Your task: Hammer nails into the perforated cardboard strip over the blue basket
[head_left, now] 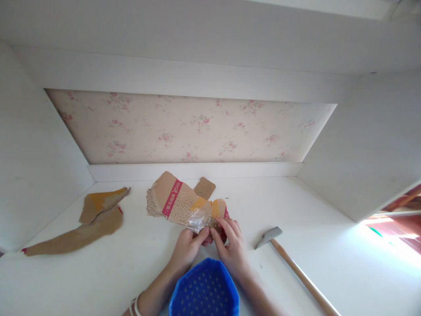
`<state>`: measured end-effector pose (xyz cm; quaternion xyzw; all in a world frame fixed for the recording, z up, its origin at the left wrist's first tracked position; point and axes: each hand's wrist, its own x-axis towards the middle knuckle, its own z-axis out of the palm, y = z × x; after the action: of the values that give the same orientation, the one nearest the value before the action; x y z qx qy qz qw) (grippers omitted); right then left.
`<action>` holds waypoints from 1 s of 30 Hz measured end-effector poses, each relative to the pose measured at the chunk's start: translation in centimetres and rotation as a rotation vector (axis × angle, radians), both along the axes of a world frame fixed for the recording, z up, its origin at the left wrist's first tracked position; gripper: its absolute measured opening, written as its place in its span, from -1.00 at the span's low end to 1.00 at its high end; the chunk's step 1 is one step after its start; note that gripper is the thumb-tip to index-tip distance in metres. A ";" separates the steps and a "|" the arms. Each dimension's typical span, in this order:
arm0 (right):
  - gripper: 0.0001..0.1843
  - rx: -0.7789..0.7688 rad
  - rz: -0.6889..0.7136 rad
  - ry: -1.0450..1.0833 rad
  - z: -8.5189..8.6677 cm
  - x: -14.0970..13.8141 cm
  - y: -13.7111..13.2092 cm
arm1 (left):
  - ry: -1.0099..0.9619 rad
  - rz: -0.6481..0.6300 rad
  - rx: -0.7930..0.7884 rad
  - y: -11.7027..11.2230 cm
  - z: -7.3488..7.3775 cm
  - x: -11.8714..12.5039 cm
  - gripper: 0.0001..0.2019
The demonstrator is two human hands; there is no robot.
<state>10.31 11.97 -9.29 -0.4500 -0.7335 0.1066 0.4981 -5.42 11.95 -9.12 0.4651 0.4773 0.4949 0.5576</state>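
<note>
My left hand (189, 246) and my right hand (232, 248) meet just beyond a blue bowl (204, 290) with a dotted inside. Both hands pinch a small clear plastic bag (198, 220) with crinkled, shiny folds; its contents are too small to make out. The bag sits over the near end of a flattened brown cardboard box (177, 199) with a red band and small dots. My fingers are closed round the bag. A bracelet shows on my left wrist.
A hammer (292, 265) with a wooden handle lies to the right on the white shelf (329, 245). Torn cardboard pieces (92, 219) lie at the left. White side walls and a flowered back panel (190, 127) enclose the shelf.
</note>
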 end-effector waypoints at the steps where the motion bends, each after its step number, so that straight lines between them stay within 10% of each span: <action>1: -0.73 0.007 0.015 -0.035 -0.1 -0.1 0.1 | 0.026 -0.006 0.010 -0.1 0.0 0.0 -0.57; 30: -0.73 0.140 0.060 -0.137 -0.2 0.3 -0.9 | 0.126 0.181 -0.045 -0.5 1.0 0.5 -0.77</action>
<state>10.63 11.09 -9.48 -0.3982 -0.7846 0.0391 0.4736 -4.94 11.48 -8.15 0.4378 0.5625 0.5020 0.4899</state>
